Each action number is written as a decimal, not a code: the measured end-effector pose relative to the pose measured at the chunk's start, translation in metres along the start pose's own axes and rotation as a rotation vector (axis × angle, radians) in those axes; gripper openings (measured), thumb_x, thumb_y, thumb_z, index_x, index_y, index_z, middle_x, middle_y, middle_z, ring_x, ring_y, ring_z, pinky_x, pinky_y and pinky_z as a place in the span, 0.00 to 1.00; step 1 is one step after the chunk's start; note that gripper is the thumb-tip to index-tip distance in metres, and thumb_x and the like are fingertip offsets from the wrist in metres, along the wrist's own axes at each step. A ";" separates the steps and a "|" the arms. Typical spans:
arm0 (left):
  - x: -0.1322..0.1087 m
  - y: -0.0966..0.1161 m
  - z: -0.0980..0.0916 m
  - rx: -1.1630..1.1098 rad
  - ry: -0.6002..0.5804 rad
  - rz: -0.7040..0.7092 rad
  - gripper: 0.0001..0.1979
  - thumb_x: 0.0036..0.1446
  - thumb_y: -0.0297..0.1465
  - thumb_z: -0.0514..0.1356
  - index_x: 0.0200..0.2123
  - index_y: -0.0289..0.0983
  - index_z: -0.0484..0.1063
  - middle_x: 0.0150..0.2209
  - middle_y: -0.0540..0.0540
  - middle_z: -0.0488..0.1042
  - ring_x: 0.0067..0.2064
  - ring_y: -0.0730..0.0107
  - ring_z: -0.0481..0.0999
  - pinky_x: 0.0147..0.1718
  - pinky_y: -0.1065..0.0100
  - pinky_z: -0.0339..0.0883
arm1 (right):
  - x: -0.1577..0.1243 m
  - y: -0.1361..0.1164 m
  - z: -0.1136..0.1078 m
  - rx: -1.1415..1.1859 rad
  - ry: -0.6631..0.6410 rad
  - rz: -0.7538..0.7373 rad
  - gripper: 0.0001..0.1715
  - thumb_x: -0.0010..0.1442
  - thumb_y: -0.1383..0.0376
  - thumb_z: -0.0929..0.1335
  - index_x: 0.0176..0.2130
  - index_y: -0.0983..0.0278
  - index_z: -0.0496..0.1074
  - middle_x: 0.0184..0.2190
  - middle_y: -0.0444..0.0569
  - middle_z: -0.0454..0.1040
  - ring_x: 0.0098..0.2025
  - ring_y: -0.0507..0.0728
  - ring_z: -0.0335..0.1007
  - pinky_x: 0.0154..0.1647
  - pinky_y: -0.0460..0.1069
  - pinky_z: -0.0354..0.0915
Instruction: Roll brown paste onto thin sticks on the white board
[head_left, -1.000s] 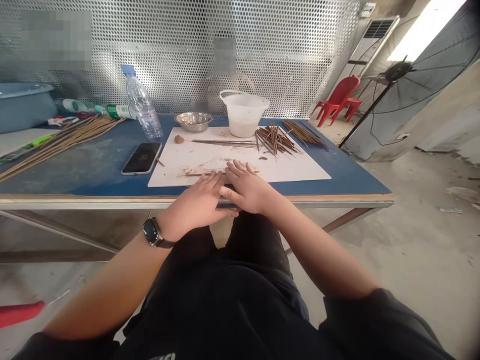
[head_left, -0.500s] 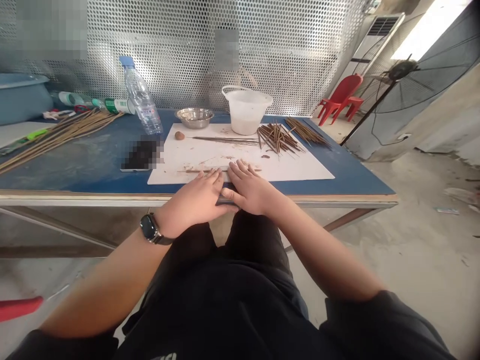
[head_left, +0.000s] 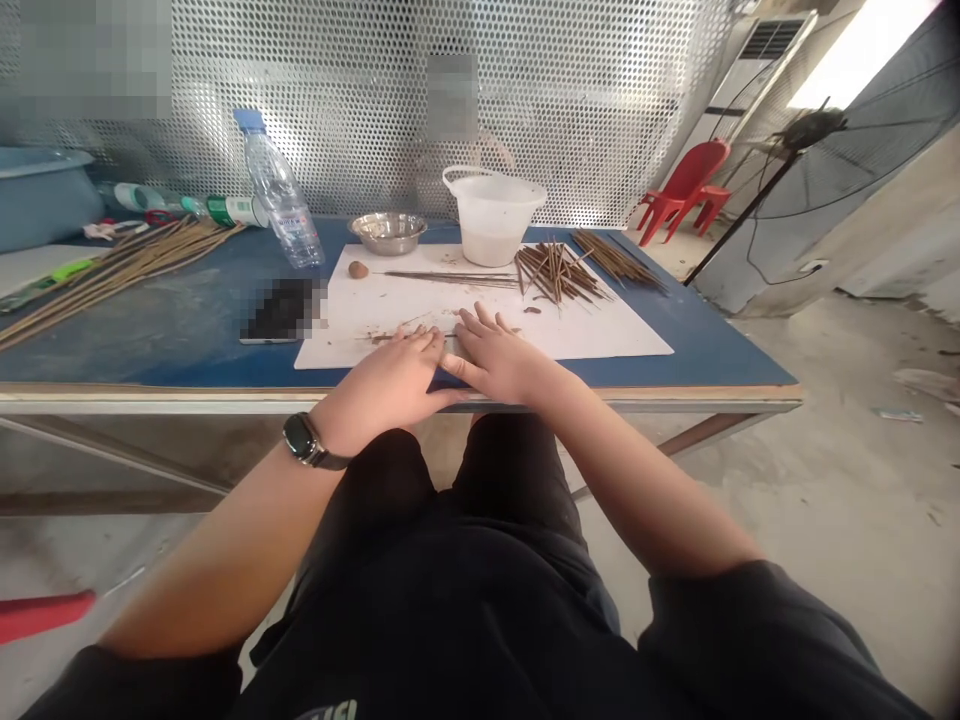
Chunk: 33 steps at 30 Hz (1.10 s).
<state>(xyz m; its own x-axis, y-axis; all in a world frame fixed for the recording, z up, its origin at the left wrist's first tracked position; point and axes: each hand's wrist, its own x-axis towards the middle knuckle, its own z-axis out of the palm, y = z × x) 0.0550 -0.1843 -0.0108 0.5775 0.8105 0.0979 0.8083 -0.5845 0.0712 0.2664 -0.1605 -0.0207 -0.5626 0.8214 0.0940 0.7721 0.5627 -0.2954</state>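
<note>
My left hand (head_left: 390,380) and my right hand (head_left: 495,358) lie flat side by side, palms down, on the near edge of a white board (head_left: 600,335). Their stretched fingers press on a thin brown stick (head_left: 390,338) that lies across the board under them. A watch sits on my left wrist. Farther back on the board lie a small brown lump (head_left: 358,269), a row of thin sticks (head_left: 450,279) and a heap of brown-coated sticks (head_left: 556,274).
The blue table (head_left: 172,330) carries a phone (head_left: 281,310), a water bottle (head_left: 276,195), a steel bowl (head_left: 388,232), a white bucket (head_left: 493,216) and long bamboo sticks (head_left: 112,275) at left. Perforated metal sheet stands behind. A fan (head_left: 810,130) and red chairs (head_left: 682,190) are at right.
Both hands have slid a little forward over the board, with the stick under their fingers. The view has shifted slightly.
</note>
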 end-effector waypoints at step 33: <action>0.005 0.016 0.000 -0.053 -0.057 -0.024 0.54 0.69 0.47 0.65 0.83 0.23 0.44 0.82 0.23 0.49 0.83 0.34 0.50 0.80 0.42 0.45 | -0.004 -0.012 0.008 0.079 0.031 -0.018 0.74 0.70 0.26 0.43 0.81 0.84 0.48 0.83 0.78 0.44 0.86 0.80 0.32 0.83 0.77 0.32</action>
<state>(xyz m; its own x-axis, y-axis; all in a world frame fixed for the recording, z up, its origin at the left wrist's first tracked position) 0.0706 -0.1892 -0.0092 0.5650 0.8242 0.0394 0.8155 -0.5650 0.1256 0.2566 -0.1713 -0.0254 -0.5660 0.8142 0.1292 0.7353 0.5694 -0.3675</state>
